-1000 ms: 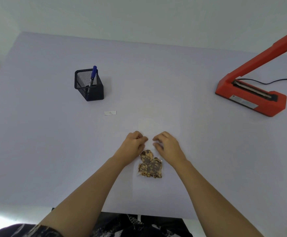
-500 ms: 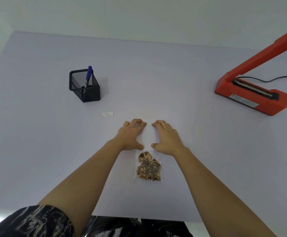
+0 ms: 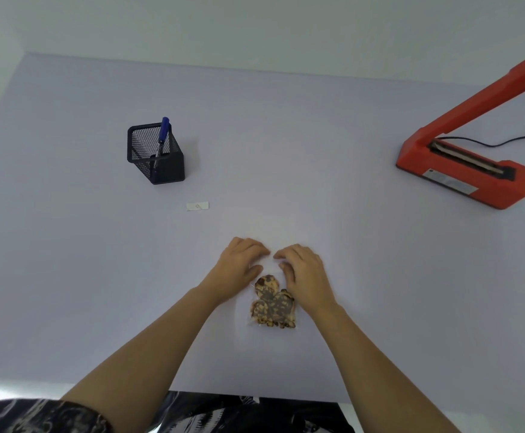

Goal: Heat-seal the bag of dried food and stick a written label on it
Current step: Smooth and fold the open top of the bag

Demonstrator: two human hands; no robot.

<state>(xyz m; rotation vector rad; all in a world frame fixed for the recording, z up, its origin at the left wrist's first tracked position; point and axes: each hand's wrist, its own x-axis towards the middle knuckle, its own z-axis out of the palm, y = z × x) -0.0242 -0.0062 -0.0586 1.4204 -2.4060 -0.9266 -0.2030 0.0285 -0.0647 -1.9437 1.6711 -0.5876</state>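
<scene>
A clear bag [image 3: 274,305] with brown dried food in its lower part lies flat on the lilac table [image 3: 67,260] close to the front edge. My left hand [image 3: 238,267] and my right hand [image 3: 305,274] rest side by side on the bag's transparent upper part, fingers bent, fingertips pressing down on the film and almost meeting. The film under the hands is hard to make out. A small white label [image 3: 197,206] lies on the table to the upper left of the hands. A blue pen [image 3: 163,133] stands in a black mesh holder [image 3: 156,156].
A red heat sealer [image 3: 464,174] sits at the right with its arm raised toward the upper right and a black cable [image 3: 505,141] trailing off behind it. The table's front edge runs just below my forearms.
Half a second ago my fingers lay stretched out flat farther up the bag. Now both hands have drawn back toward the food with fingers bent. The bag has stayed in place.
</scene>
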